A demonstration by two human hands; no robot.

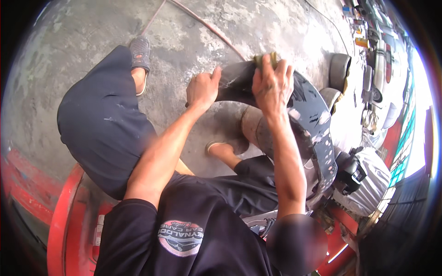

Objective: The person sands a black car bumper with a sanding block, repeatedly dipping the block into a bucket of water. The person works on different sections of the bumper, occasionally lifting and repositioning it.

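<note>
A long, curved black car body panel (pixel 311 108), which looks like a bumper, arches in front of me. Pale patches and scuffs mark its surface, mostly along the right part. My left hand (pixel 202 89) is closed round the panel's left end, thumb up. Under the fingers of my right hand (pixel 274 87) is an olive-yellow pad (pixel 258 61), pressed on the panel's upper face. Part of that pad is hidden by the fingers. Between my forearms, a round drum-like object (pixel 252 124) shows beneath the panel.
A reddish hose (pixel 202 23) runs over the stained concrete floor (pixel 101 27). Two cylinders (pixel 340 71) (pixel 329 97) lie right of the panel. Red metalwork (pixel 64 221) stands at my left; a grey cover (pixel 368 184) and black part (pixel 351 175) are at right.
</note>
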